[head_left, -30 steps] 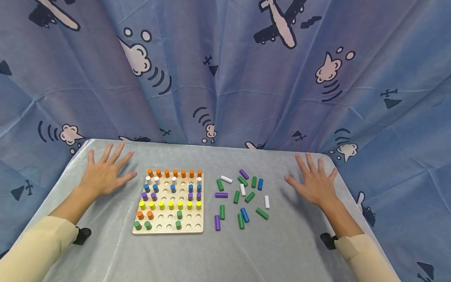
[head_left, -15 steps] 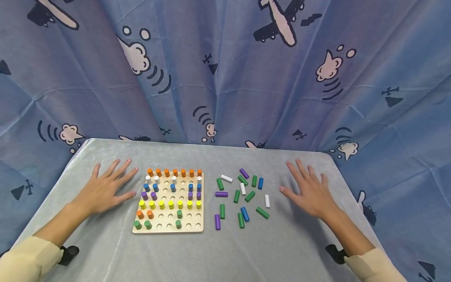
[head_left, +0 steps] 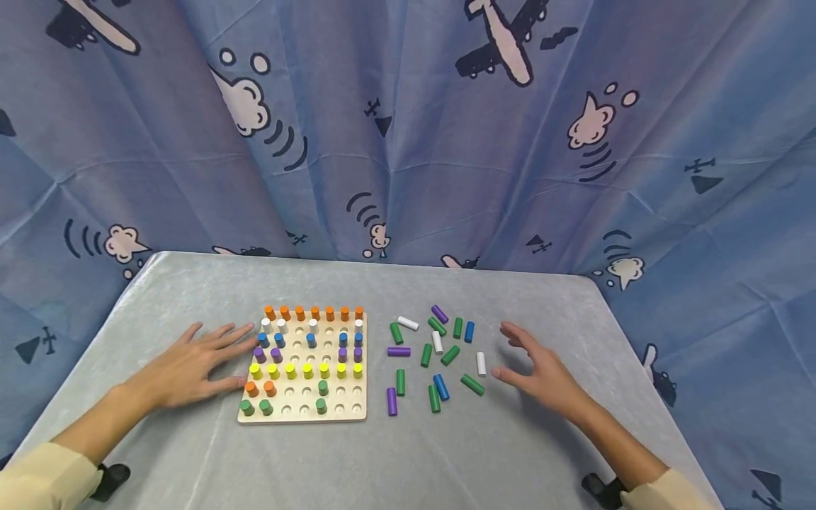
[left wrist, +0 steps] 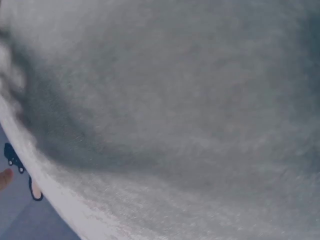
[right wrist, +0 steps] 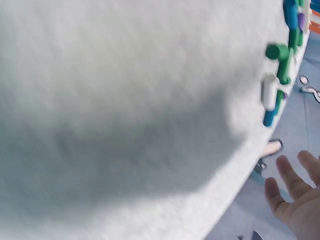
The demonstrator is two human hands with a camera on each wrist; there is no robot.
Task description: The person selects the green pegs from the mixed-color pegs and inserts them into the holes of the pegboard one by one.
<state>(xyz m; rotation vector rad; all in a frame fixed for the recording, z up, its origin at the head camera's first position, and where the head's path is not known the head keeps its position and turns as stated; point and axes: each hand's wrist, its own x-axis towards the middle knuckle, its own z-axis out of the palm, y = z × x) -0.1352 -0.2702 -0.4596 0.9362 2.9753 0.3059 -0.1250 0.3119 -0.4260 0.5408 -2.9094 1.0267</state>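
A wooden pegboard [head_left: 299, 414] lies left of centre on the table in the head view. Coloured pegs stand in its holes, with full orange and yellow [head_left: 307, 370] rows and other rows partly filled. My left hand [head_left: 194, 365] is at the board's left edge, fingers extended and fingertips right at the rim. To the right of the board, loose green, purple, blue and white pegs lie scattered. My right hand [head_left: 542, 372] hovers beside them, holding nothing, its thumb and fingers apart near a white peg [head_left: 481, 364]. In the right wrist view its fingers [right wrist: 287, 175] are spread, several pegs beyond.
A grey cloth covers the table [head_left: 433, 467]. Behind it and along the sides hangs a blue curtain [head_left: 408, 142] printed with planes and clouds. A dark wrist strap [head_left: 111, 482] shows at the left sleeve, another [head_left: 602, 491] at the right.
My left hand has come down and rightward to the board's edge. My right hand has moved leftward and nearer, toward the loose pegs, its fingers drawing closer together. The pegs have stayed put.
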